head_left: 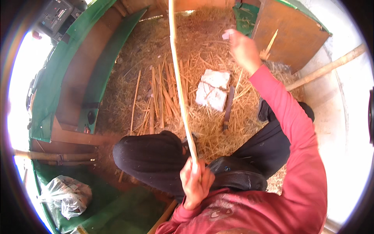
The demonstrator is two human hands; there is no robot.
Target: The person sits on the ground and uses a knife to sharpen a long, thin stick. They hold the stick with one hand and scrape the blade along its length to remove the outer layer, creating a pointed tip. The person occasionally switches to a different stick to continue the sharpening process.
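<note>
My left hand point(196, 182) is closed around the lower end of a long, pale wooden strip point(180, 82), which looks like split bamboo. It rises from my lap past the top of the view. Out ahead on the right, my right hand point(245, 50) is raised with its fingers curled in. A small pale pink scrap point(227, 34) shows at its fingertips; its kind is unclear. On the straw between my legs lies a broken whitish slab point(212, 89). Beside it rests a dark-bladed knife point(229, 107), handle toward me. Several split strips point(161, 95) lie left of the slab.
Straw point(218, 142) covers the ground around my bent legs. A green-edged panel point(74, 82) stands at left, a brown board point(290, 35) at far right. One pole point(327, 66) slants in from the right. A clear plastic bag point(70, 195) sits on green sheeting at lower left.
</note>
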